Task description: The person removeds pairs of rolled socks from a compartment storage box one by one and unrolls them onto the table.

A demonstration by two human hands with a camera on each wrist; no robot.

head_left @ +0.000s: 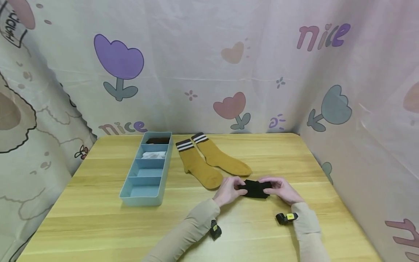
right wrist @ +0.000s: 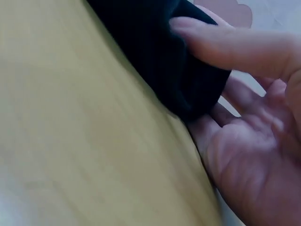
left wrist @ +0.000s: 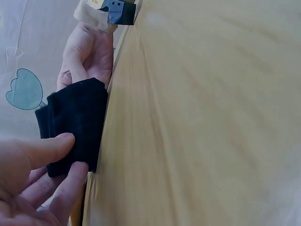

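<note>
While left hand (head_left: 227, 191) and right hand (head_left: 283, 190) pinch black cloth (head_left: 255, 189) by opposite edges, tabletop (head_left: 306, 174) extends rightward.

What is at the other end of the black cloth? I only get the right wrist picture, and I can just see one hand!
Observer: The left hand is there, pinching that end of the black cloth.
Operator: Ooh! Is anything else lying close by?
Observer: Yes, two mustard socks lie just beyond the left hand, their striped cuffs pointing away from the person.
Operator: And is there something you can put stuff in?
Observer: Yes, a blue-grey tray with four compartments stands to the left of the socks.
</note>
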